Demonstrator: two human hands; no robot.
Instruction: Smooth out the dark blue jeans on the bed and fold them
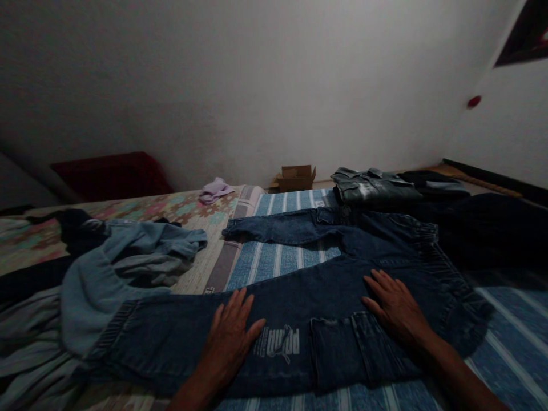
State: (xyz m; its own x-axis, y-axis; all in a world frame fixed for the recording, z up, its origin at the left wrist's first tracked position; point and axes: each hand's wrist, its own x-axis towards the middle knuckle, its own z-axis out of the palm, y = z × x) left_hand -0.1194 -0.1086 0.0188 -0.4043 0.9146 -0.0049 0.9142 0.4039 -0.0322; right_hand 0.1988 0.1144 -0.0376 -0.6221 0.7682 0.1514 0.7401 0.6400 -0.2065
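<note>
Dark blue denim jogger pants (299, 285) lie spread flat in front of me, legs toward the left and elastic waistband toward the right. A pale printed logo and a cargo pocket show on the near leg. My left hand (233, 328) rests flat on that leg, left of the logo, fingers apart. On the upper part of the pants, near the crotch, lies my right hand (394, 305), also open with fingers spread. Neither hand grips the cloth. The near leg's cuff touches a light blue denim garment (89, 297) on the left.
Rumpled clothes, including a grey garment (29, 331), lie at the left. Folded grey-green jeans (372, 185) sit at the back right beside dark clothing (492, 228). A lilac cloth (216, 190) and an open cardboard box (296, 177) are near the wall. Blue striped fabric (518, 319) lies underneath.
</note>
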